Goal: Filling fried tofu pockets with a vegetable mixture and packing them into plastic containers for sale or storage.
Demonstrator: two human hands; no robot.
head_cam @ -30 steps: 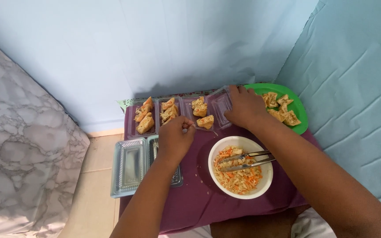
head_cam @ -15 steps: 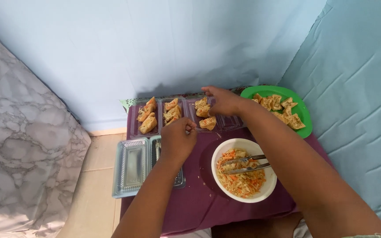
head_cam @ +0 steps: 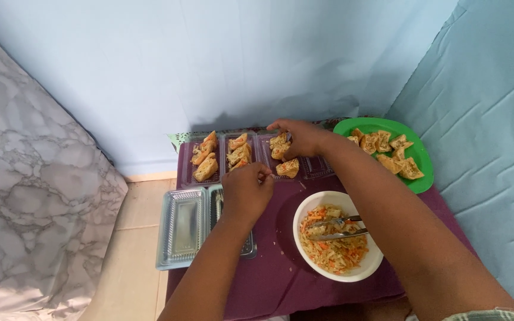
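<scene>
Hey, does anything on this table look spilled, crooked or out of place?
Nothing stands out. The filled pastries sit in neat rows in the clear trays and on the green plate, the salad stays inside the white bowl with tongs resting on it, and no spill shows on the purple cloth.

Two hands were over the tabletop (head_cam: 281, 285): the left hand (head_cam: 246, 191) and the right hand (head_cam: 301, 138). Three clear trays held fried pieces: three in the first tray (head_cam: 204, 159), three in the second tray (head_cam: 239, 153), at least two in the third tray (head_cam: 290, 159). One green plate (head_cam: 423, 172) carried about seven pieces. One white bowl (head_cam: 337, 244) held shredded salad and one pair of tongs (head_cam: 337, 228). Two clear lids (head_cam: 181, 229) lay open.
</scene>
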